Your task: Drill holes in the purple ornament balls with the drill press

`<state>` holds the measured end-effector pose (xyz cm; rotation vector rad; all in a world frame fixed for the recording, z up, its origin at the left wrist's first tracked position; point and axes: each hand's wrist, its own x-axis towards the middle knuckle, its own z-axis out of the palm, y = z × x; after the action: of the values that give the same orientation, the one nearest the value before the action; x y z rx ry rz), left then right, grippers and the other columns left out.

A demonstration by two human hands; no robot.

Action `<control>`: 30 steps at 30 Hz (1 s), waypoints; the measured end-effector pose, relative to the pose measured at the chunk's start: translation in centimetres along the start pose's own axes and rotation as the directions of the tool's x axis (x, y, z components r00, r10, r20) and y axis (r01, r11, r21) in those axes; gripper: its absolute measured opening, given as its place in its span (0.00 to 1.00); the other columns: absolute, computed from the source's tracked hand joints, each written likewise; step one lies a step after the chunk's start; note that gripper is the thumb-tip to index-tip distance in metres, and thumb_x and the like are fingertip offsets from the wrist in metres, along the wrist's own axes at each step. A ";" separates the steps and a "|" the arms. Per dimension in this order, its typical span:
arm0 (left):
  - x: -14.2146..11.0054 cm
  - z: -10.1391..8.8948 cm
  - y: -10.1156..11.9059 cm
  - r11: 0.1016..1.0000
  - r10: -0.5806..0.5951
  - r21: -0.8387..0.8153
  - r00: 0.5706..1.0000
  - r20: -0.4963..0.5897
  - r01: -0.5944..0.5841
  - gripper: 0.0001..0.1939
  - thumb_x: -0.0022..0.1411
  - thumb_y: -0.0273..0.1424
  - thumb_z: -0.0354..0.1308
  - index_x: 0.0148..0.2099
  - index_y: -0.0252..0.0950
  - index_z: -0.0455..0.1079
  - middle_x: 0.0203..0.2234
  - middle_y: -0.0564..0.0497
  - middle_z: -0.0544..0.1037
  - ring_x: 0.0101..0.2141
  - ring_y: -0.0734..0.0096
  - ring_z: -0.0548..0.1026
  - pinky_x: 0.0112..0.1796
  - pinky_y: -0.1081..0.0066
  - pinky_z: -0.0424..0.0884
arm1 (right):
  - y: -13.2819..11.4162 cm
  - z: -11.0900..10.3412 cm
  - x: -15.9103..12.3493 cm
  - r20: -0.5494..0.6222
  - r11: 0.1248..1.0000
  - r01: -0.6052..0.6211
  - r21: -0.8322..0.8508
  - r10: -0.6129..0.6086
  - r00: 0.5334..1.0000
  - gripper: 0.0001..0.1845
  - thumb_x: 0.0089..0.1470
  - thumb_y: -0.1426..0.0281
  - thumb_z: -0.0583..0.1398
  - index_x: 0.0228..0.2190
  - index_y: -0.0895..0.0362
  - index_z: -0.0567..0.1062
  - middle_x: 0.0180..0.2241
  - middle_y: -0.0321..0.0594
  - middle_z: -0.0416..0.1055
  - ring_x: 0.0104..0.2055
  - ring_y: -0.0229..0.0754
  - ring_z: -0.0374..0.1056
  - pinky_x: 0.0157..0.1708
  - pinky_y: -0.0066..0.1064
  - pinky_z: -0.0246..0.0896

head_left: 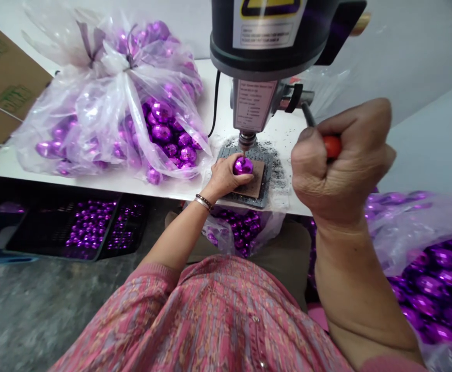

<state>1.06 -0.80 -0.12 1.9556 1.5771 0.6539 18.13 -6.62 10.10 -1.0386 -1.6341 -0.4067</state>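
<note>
We are looking down at our two bare hands at a bench drill (250, 106) on a white tabletop (223, 116). Our left hand (222, 174) pinches a shiny purple ball (243, 166) between thumb and fingers, on a brown board (255, 185) that lies on the drill's grey base (265, 192). The thin bit (244, 154) is right at the top of the ball; whether it has gone in, we cannot tell. Our right hand (318, 175) is closed around the red knob (331, 147) of the drill's lever (308, 114).

To do this well, we judge that the ball's top should sit squarely under the bit, with the ball pressed firmly to the board so it cannot roll or spin. Our left fingertips belong low on its sides, clear of the bit, and our bracelets (203, 202) well away from the turning chuck (247, 140). A slow, even pull on the lever suits a glossy shell that may be thin; a jerk could crack it or make the bit skid. Dark shavings (277, 171) lie around the base, and grit under the board could make it rock.
</note>
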 end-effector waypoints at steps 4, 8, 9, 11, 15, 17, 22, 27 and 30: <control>0.0 0.2 -0.2 1.000 0.004 -0.008 1.000 -0.016 -0.004 0.30 0.53 0.37 0.72 0.58 0.40 0.74 0.49 0.46 0.81 0.52 0.49 0.75 0.56 0.53 0.69 | 0.2 0.5 -1.2 -0.052 1.000 -0.010 -0.027 0.008 0.999 0.09 0.64 0.67 0.52 0.33 0.59 0.66 0.28 0.35 0.60 0.30 0.24 0.56 0.33 0.23 0.48; -0.1 0.3 -0.1 1.000 -0.001 0.017 1.000 -0.025 0.001 0.31 0.54 0.37 0.71 0.59 0.40 0.73 0.50 0.46 0.81 0.52 0.49 0.75 0.56 0.54 0.69 | 0.4 1.3 -2.1 -0.122 0.999 0.009 -0.038 -0.014 0.992 0.07 0.63 0.67 0.54 0.34 0.58 0.65 0.29 0.34 0.61 0.32 0.22 0.59 0.34 0.21 0.49; -0.2 0.3 0.0 1.000 -0.001 0.023 1.000 -0.027 0.002 0.30 0.54 0.37 0.71 0.59 0.40 0.74 0.50 0.46 0.81 0.52 0.49 0.75 0.56 0.55 0.69 | 0.4 1.6 -2.2 -0.147 0.999 0.013 -0.032 -0.017 0.989 0.07 0.63 0.67 0.54 0.34 0.58 0.65 0.29 0.34 0.61 0.32 0.22 0.59 0.34 0.21 0.49; -0.2 0.4 -0.1 1.000 0.006 0.027 0.999 -0.033 -0.005 0.29 0.54 0.38 0.72 0.58 0.40 0.74 0.49 0.46 0.81 0.52 0.49 0.75 0.56 0.55 0.68 | 0.5 2.0 -2.3 -0.197 1.000 0.015 0.001 -0.015 0.980 0.07 0.63 0.67 0.54 0.34 0.58 0.65 0.28 0.33 0.61 0.32 0.21 0.59 0.33 0.20 0.48; -0.3 0.6 -0.4 0.999 0.038 0.006 0.998 -0.057 -0.037 0.29 0.53 0.37 0.72 0.57 0.40 0.74 0.49 0.46 0.81 0.52 0.49 0.75 0.55 0.55 0.68 | 0.8 2.7 -2.5 -0.259 0.997 0.035 0.072 -0.015 0.966 0.07 0.62 0.68 0.53 0.33 0.58 0.64 0.27 0.34 0.60 0.30 0.22 0.59 0.31 0.21 0.48; -0.3 0.7 -0.6 0.999 0.045 -0.006 0.997 -0.066 -0.045 0.29 0.53 0.37 0.72 0.57 0.40 0.75 0.47 0.46 0.81 0.50 0.50 0.75 0.54 0.55 0.69 | 0.9 3.0 -3.0 -0.254 0.995 0.046 0.085 -0.023 0.967 0.07 0.62 0.69 0.54 0.32 0.58 0.63 0.26 0.33 0.60 0.29 0.24 0.58 0.31 0.22 0.49; -0.3 0.9 -0.9 0.998 0.057 -0.012 0.996 -0.072 -0.058 0.29 0.53 0.38 0.73 0.57 0.40 0.75 0.46 0.47 0.81 0.49 0.51 0.74 0.52 0.57 0.70 | 0.4 3.1 -3.2 -0.266 0.993 0.019 0.114 0.012 0.964 0.08 0.62 0.69 0.53 0.31 0.59 0.61 0.25 0.33 0.57 0.28 0.23 0.57 0.30 0.21 0.49; -0.3 0.9 -0.9 0.996 0.077 -0.028 0.993 -0.085 -0.079 0.30 0.52 0.37 0.74 0.56 0.38 0.75 0.47 0.46 0.81 0.51 0.53 0.74 0.54 0.58 0.69 | -0.8 1.7 1.6 -0.256 0.964 -0.159 0.211 0.212 0.943 0.19 0.63 0.62 0.51 0.26 0.63 0.59 0.25 0.33 0.54 0.29 0.19 0.53 0.35 0.20 0.47; -1.2 0.4 -0.8 0.997 0.073 -0.028 0.993 -0.097 -0.076 0.29 0.52 0.37 0.74 0.56 0.37 0.74 0.47 0.46 0.81 0.51 0.54 0.75 0.54 0.58 0.69 | -0.4 1.3 4.7 -0.174 0.925 -0.257 0.280 0.313 0.934 0.15 0.60 0.64 0.49 0.25 0.60 0.55 0.22 0.32 0.52 0.25 0.20 0.52 0.34 0.22 0.49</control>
<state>0.46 -1.87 -0.99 1.9945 1.5457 0.8091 16.93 -3.93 14.06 -0.9836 -1.2765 -0.1049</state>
